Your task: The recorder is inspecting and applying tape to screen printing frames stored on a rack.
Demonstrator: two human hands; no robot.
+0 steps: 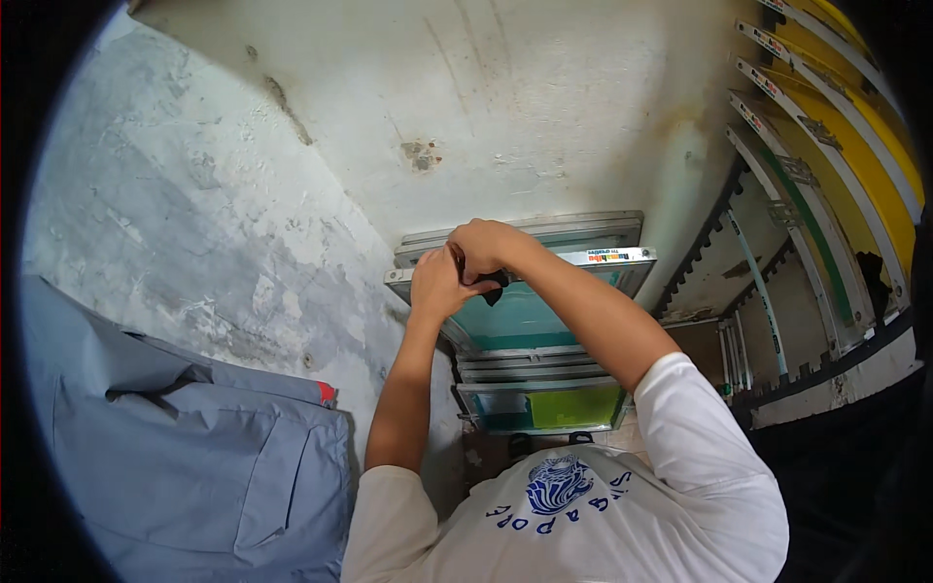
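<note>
Both my hands meet at the top bar of a metal-edged screen frame (573, 259) with teal mesh, which leans toward the wall. A small black, cloth-like piece (495, 288) shows between them; its exact kind is unclear. My left hand (436, 284) is closed at the piece's left side, above the bar's left part. Bent over from the right, my right hand (483, 247) has its fingers curled down, its thumb against the black piece. Most of the fingertips are hidden.
More screen frames stand behind and below, one with a lime-green panel (573, 408). To the right, a notched rack (734, 209) holds several yellow-meshed frames (826, 126). Grey clothing (194, 437) hangs at the left by a stained wall (224, 194).
</note>
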